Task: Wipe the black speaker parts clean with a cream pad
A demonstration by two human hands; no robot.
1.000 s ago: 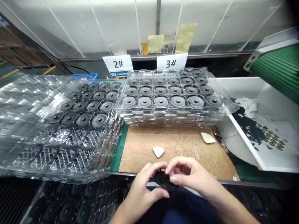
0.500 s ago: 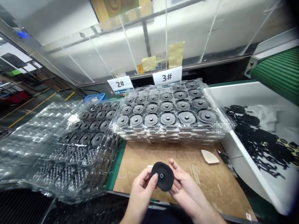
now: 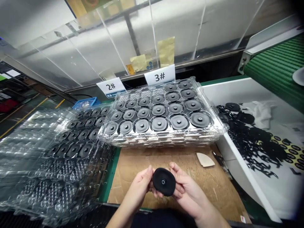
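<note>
Between my two hands, above the brown board point(image 3: 133, 158), is a black rounded disc point(image 3: 163, 190) with a small ring-shaped boss at its centre. Its dished face is turned up toward me. My left hand point(image 3: 142, 183) grips the left edge, thumb at the rim and fingertips underneath. From the right, my right hand point(image 3: 182, 185) holds the opposite edge, fingers partly behind the disc. Beyond them a clear plastic tray point(image 3: 213, 126) holds rows of similar black discs, with several pockets at the back left bare.
More clear trays point(image 3: 30, 177) are stacked at the left, some with discs. On the right, a white bin point(image 3: 249, 177) contains loose black parts and a white cloth point(image 3: 262, 112). A cream wedge-shaped pad point(image 3: 205, 160) lies on the board. Signs point(image 3: 159, 77) stand behind the tray.
My left thumb has moved off the disc's face to its left edge. The disc stays in both hands, tilted slightly differently. The camera view has shifted to the right.
</note>
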